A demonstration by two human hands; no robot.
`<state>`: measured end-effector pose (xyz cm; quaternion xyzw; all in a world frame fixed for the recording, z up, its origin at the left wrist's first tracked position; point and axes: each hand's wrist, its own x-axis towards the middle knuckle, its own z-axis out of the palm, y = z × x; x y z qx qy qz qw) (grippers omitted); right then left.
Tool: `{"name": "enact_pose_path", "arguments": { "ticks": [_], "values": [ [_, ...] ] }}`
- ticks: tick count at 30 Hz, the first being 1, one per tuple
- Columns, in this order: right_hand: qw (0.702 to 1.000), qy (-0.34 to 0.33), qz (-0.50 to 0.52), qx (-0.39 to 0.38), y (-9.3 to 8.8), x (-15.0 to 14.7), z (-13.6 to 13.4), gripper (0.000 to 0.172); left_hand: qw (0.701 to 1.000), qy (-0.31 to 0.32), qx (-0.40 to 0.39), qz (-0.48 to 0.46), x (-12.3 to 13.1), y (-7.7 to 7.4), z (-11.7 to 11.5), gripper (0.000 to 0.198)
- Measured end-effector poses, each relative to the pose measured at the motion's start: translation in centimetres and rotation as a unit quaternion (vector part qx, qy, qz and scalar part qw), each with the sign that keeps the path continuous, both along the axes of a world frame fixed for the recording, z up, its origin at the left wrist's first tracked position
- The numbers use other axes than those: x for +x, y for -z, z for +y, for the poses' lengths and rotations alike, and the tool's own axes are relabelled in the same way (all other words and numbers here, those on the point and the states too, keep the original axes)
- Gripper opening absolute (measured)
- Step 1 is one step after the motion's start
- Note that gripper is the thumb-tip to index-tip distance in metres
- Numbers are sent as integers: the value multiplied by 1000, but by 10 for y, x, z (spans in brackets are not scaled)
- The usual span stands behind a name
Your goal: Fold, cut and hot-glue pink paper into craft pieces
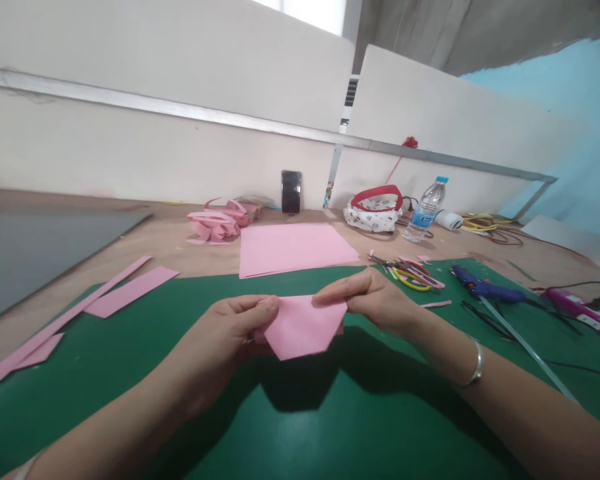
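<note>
A folded piece of pink paper point(303, 327) is held above the green cutting mat point(330, 413), its lower edge coming to a point. My left hand point(230, 327) pinches its left corner between thumb and fingers. My right hand point(375, 300) pinches the upper right corner; a silver bangle sits on that wrist. Both hands hold the paper a little off the mat, and its shadow falls on the mat below.
A stack of pink sheets point(293, 248) lies behind the mat. Pink strips point(130, 291) lie at the left, pink folded pieces point(220, 221) further back. Scissors point(410, 275), a blue glue gun point(485, 288), a water bottle point(426, 210) and a pouch point(373, 212) are at the right.
</note>
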<state>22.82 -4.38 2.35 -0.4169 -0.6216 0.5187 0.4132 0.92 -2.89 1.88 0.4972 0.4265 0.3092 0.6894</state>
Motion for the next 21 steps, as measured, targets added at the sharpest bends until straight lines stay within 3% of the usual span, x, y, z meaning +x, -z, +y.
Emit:
{"name": "enact_pose_path", "arguments": {
  "ticks": [3, 6, 10, 14, 21],
  "values": [
    [999, -39, 0, 5, -5, 4, 0, 20, 999, -21, 42, 8, -1, 3, 2, 27],
    [999, 17, 28, -2, -5, 2, 0, 22, 987, -27, 150, 48, -1, 2, 4, 26],
    [990, 39, -122, 52, 0, -11, -5, 24, 956, -28, 266, 121, -1, -1, 3, 26],
    [980, 33, -156, 119, 5, -22, -12, 22, 959, -33, 251, 132, 3, -1, -3, 27],
    [929, 74, -234, 275, 11, -28, -16, 17, 979, -39, 187, 71, 10, 3, -10, 22]
  ]
}}
